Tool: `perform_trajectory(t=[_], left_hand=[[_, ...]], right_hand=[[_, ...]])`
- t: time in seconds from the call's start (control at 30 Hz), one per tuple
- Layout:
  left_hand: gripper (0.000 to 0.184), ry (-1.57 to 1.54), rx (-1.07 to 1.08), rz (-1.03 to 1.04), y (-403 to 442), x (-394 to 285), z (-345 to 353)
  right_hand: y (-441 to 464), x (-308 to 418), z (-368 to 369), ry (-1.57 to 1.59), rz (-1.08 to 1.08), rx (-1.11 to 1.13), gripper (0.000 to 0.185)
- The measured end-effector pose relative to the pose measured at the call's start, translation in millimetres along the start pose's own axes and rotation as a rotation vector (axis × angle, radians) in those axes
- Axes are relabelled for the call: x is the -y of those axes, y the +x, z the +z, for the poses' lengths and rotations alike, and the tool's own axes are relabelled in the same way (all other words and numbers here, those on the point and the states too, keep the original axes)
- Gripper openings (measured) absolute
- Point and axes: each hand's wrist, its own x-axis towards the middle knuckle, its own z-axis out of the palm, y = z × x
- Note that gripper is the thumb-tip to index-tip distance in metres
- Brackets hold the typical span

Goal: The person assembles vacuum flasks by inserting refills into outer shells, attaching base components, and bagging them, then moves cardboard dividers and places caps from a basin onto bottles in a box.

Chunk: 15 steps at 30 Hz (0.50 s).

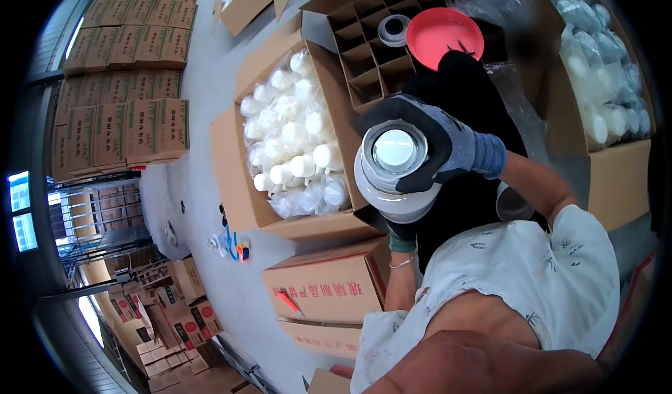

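My right hand (448,142), in a grey-blue glove with dark palm and fingers, is closed around the collar of a white round bottle (399,201). A pale round cap or stopper sits inside the bottle's broad ring-shaped mouth, which faces the camera. My left hand is mostly hidden below the bottle; its green cuff (402,245) and a bracelet on the wrist show. Its fingers are out of sight. Just beyond my right hand, a red dish (437,33) holds a few small dark metal pieces. Beside the dish, a white ringed piece with a dark centre (393,30) rests on the divided carton (367,86).
An open carton (238,177) with several white-capped, plastic-wrapped pieces (290,131) stands at left. Another carton (619,184) of wrapped pieces is at right. A red cutter (288,303) lies on a closed carton (325,282). Stacked cartons (122,79) line the far left.
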Motion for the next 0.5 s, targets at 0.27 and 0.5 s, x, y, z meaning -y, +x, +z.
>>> perform_trajectory(t=[0.27,0.5], left_hand=[[0.057,0.009,-0.032,0.015,9,5,13],[0.058,0.002,-0.032,-0.001,24,19,2]], right_hand=[[0,4,4,0.055,0.086,-0.245,0.070],[-11,11,5,0.050,-0.155,-0.087,0.075]])
